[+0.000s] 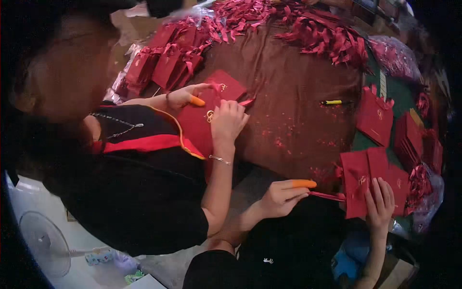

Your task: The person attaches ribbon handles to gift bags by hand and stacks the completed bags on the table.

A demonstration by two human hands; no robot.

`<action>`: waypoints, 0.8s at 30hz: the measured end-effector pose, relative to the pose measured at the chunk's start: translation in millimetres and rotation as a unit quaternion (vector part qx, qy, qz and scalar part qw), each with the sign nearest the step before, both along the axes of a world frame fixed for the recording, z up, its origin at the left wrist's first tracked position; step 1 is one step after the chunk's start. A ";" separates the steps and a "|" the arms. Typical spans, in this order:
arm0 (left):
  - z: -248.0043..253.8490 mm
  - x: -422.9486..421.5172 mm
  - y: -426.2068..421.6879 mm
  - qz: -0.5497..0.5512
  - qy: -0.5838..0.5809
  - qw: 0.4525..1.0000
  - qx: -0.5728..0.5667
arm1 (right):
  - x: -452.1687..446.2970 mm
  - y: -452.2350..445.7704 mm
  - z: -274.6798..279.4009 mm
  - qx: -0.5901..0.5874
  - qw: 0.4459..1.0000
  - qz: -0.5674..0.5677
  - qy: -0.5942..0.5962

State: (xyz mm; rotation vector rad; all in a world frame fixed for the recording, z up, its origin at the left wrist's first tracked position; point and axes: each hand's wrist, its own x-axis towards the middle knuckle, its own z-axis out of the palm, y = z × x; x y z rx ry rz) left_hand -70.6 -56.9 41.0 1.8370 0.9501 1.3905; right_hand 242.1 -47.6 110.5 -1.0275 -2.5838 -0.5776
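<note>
My left hand (284, 198), with an orange cover on one finger, is closed in a pinch on a thin red ribbon (327, 196). The ribbon runs to the left side of a red bag (358, 180) with a small gold emblem. On the bag's right part, my right hand (380, 202) lies flat with its fingers stretched out. Another red piece with a gold mark (398, 180) lies under and beside that hand.
At the left, a co-worker's hands (228, 120) handle a red bag (192, 123). Red bags (168, 65) and ribbons (327, 41) are heaped along the far edge. A yellow-black tool (332, 102) lies on the brown cloth (284, 82); more red bags (375, 115) stand right.
</note>
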 end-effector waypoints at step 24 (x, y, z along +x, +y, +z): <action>-33.8 41.8 52.4 0.109 -0.116 0.969 -0.188 | 56.2 201.0 -18.5 -0.216 0.534 -0.207 0.791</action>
